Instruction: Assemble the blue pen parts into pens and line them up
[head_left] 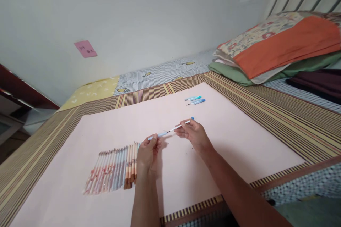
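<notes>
Between the thumb and fingers of my left hand [149,148] is a light blue pen barrel [162,134], pointing up to the right. My right hand [192,133] pinches a thin white pen refill [176,127] with a blue end. The refill's dark tip meets or nearly meets the barrel's open end; I cannot tell if it is inside. To the left of my left hand lies a row of several pens [113,170], pink, pale blue and orange-brown. My left hand covers the row's right end.
Several blue and teal pen parts [197,100] lie farther back on the pale pink sheet [226,131]. A striped mat [266,113] lies beneath it. Folded bedding with an orange band [287,49] is stacked at the back right. A pink note [85,49] sticks to the wall.
</notes>
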A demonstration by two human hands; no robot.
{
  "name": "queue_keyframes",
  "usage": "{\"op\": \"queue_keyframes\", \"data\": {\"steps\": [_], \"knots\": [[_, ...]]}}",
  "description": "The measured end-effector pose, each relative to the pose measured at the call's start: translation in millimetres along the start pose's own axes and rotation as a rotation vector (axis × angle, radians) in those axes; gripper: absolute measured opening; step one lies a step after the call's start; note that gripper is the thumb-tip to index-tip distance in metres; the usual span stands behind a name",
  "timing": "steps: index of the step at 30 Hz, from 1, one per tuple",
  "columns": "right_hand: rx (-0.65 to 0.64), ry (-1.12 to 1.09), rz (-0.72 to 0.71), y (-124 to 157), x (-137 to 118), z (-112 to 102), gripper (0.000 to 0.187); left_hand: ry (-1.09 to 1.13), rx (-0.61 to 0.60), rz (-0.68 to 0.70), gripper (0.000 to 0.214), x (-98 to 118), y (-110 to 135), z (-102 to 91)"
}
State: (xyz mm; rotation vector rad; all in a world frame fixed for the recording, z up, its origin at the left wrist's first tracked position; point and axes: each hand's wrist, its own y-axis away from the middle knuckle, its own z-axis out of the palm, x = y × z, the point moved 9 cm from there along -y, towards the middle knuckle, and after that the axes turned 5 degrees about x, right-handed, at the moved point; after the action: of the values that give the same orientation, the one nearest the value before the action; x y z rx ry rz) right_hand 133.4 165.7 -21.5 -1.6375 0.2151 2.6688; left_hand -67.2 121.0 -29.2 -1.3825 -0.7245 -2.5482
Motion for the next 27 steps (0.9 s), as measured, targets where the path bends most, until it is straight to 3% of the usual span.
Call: {"op": "queue_keyframes", "data": {"steps": [8,20,27], "knots": [[-0.058,0.023,-0.052,5,-12,8,0.041,0.041,-0.013,-0.083,0.014,-5,5,4.7],[-0.148,0.030,-0.071,6,-24,9,0.037,0.039,-0.027,-0.069,0.024,1,8,7.2],[-0.255,0.147,-0.078,16,-11,30,0.040,0.040,-0.069,-0.104,0.024,-7,17,20.2]]}}
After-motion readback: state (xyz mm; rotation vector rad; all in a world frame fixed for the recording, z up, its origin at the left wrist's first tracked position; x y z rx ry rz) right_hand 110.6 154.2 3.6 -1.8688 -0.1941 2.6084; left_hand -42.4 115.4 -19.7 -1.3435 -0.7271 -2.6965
